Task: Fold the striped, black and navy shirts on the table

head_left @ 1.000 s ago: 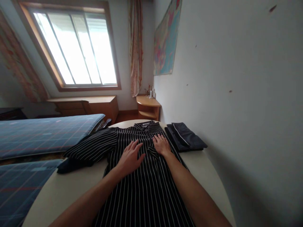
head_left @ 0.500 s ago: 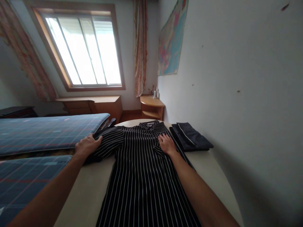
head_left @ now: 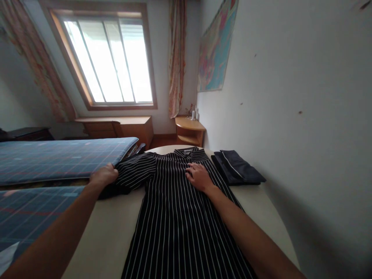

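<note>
Left hand (head_left: 104, 175) has moved outward, now gripping the striped shirt sleeve (head_left: 135, 169).

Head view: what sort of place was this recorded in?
Most likely a room in a home, perhaps a bedroom. A floral curtain hangs beside the window, a colourful map is on the wall, and plaid padding, possibly mattresses, lies left of the table.

The black shirt (head_left: 174, 217) is striped in thin white; the clothing stack (head_left: 245, 172) is coloured dark navy, marked by one pale line. The blue mattress (head_left: 64, 159) is crossed by red and pale plaid lines.
</note>
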The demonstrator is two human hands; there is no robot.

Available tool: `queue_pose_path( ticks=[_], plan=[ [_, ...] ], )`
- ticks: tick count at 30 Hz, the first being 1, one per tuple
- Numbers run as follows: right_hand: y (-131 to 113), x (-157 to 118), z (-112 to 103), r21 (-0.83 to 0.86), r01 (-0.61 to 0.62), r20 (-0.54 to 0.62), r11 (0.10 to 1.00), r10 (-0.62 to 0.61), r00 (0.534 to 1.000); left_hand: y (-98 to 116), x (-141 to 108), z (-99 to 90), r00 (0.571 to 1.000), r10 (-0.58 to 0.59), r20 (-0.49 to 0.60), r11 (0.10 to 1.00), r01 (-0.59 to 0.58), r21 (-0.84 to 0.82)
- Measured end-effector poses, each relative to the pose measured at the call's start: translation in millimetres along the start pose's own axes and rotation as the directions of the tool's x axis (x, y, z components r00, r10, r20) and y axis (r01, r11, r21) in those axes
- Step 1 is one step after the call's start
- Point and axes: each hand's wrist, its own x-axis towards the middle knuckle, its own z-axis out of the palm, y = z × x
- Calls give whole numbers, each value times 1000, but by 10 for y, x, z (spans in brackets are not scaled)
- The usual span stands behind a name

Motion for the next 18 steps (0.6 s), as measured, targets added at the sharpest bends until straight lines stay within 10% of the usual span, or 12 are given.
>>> queue_pose_path(
  ticks=[6, 12, 15, 18],
  plan=[
    [-1020, -295, -30, 277, 495, 227, 824, -556, 799, 327, -96, -205, 989, -47, -142, 997, 55, 49],
    [-1423, -593, -1, 489, 481, 371, 728, -672, 641, 699, -145, -274, 898, 214, -385, 975, -217, 37],
    [-1398, -518, 12, 534, 467, 333, 704, -684, 649, 870, -204, -167, 828, 390, -404, 911, -409, 42],
    [-1326, -328, 29, 465, 361, 271, 809, -518, 811, 1002, -331, 18, 761, 530, -375, 834, -548, 66]
  ],
)
